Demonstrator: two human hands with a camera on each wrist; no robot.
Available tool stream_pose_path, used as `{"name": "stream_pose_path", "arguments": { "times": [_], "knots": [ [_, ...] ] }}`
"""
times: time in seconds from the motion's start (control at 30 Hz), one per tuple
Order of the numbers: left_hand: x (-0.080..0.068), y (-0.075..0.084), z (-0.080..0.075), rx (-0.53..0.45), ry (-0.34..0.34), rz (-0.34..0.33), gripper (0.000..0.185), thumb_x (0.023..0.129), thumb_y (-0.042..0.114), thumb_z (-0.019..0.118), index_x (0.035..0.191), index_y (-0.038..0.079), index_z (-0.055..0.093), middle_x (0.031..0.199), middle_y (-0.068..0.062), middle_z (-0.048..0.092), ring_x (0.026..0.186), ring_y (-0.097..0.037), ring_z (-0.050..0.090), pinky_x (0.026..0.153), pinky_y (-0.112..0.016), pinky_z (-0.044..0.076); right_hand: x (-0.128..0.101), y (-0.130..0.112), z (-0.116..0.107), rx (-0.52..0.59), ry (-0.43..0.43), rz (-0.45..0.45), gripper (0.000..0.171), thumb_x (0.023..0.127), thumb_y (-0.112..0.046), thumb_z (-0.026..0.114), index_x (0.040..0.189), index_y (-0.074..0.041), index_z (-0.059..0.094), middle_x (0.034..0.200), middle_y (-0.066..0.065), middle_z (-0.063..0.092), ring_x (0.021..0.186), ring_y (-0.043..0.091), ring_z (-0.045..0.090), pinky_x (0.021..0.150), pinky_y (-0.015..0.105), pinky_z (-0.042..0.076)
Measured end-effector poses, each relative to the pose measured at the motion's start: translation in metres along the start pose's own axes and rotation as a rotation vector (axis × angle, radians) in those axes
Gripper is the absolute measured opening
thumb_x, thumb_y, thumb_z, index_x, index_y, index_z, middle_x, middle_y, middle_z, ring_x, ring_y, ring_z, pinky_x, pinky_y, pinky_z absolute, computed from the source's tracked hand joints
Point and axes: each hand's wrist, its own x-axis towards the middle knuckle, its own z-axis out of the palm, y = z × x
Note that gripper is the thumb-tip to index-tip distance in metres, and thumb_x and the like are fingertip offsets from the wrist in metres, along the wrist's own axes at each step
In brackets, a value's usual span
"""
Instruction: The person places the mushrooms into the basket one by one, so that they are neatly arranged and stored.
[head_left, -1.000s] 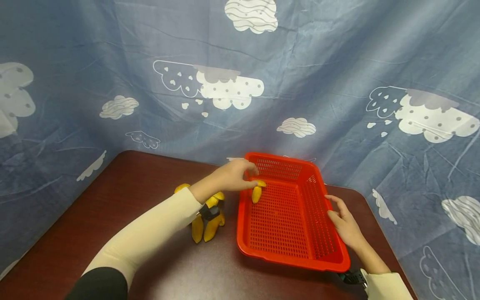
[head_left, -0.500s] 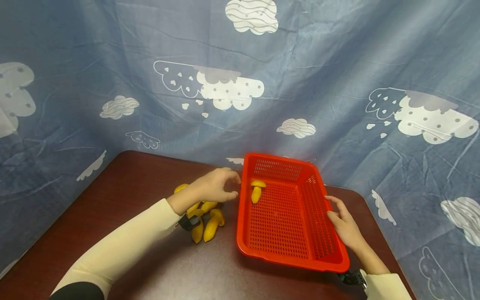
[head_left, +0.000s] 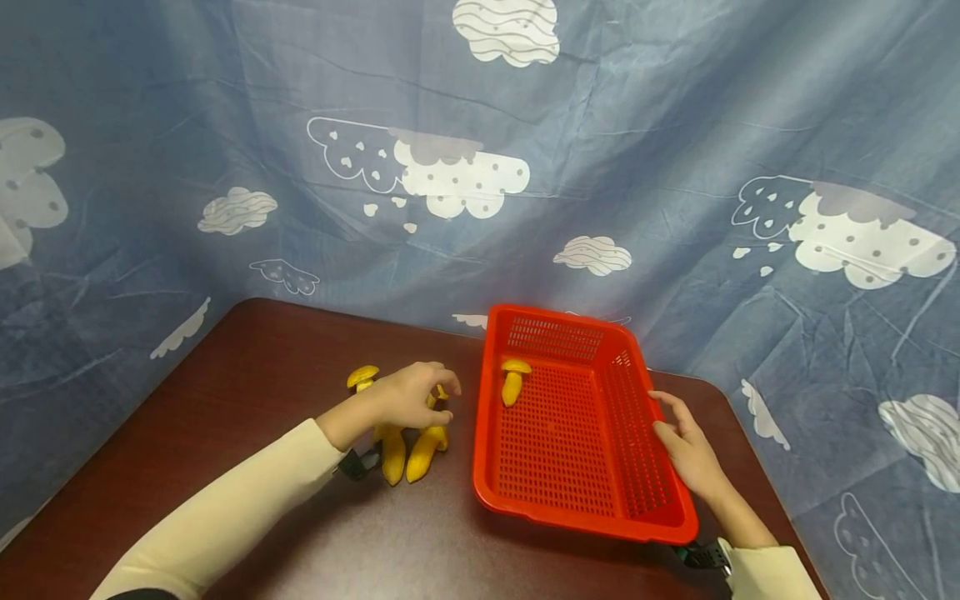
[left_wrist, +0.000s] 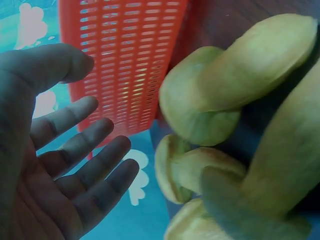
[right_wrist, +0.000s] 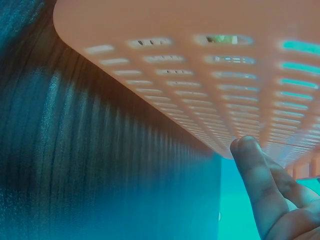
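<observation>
Head view: the left hand (head_left: 405, 398) hovers with loose, empty fingers (left_wrist: 85, 165) over the mushrooms (head_left: 408, 446) on the table (head_left: 247, 400). To its right, the basket (head_left: 577, 517), steadied by the right hand's (head_left: 686, 446) flat fingers, holds one mushroom (head_left: 513, 382); several remain outside.

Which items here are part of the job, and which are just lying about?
In the job:
- left hand over the yellow toy mushrooms
- toy mushroom in the basket
- red basket
- right hand on its rim

Lying about:
- cloud-print cloth
- brown table
</observation>
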Motion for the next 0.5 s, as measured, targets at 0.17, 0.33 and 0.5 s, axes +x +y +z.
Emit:
{"name": "stream_pose_path", "arguments": {
  "times": [0.17, 0.33, 0.5],
  "knots": [
    [-0.002, -0.004, 0.012, -0.009, -0.022, 0.02, 0.025, 0.081, 0.022, 0.072, 0.104, 0.012, 0.068, 0.104, -0.008, 0.064, 0.092, -0.025, 0.061, 0.078, -0.03, 0.048, 0.0, 0.001, 0.0, 0.004, 0.001, -0.001, 0.043, 0.103, -0.011, 0.035, 0.145, -0.009, 0.023, 0.086, 0.003, 0.066, 0.067, 0.019, 0.068, 0.056, 0.039, 0.056],
    [-0.003, -0.006, 0.022, 0.011, -0.019, 0.039, 0.026, 0.079, 0.022, 0.074, 0.101, 0.01, 0.07, 0.1, -0.008, 0.064, 0.088, -0.023, 0.06, 0.074, -0.028, 0.047, 0.0, 0.002, 0.0, 0.003, 0.003, 0.0, 0.044, 0.104, -0.011, 0.035, 0.145, -0.009, 0.023, 0.085, 0.004, 0.067, 0.067, 0.019, 0.068, 0.055, 0.039, 0.056],
    [-0.004, -0.007, 0.026, 0.075, -0.022, 0.018, 0.024, 0.077, 0.025, 0.076, 0.098, 0.014, 0.071, 0.096, 0.0, 0.063, 0.083, -0.014, 0.054, 0.072, -0.026, 0.045, 0.0, 0.002, 0.0, -0.001, 0.01, 0.008, 0.044, 0.103, -0.012, 0.035, 0.146, -0.009, 0.023, 0.085, 0.004, 0.066, 0.066, 0.019, 0.068, 0.055, 0.039, 0.056]
  ]
}}
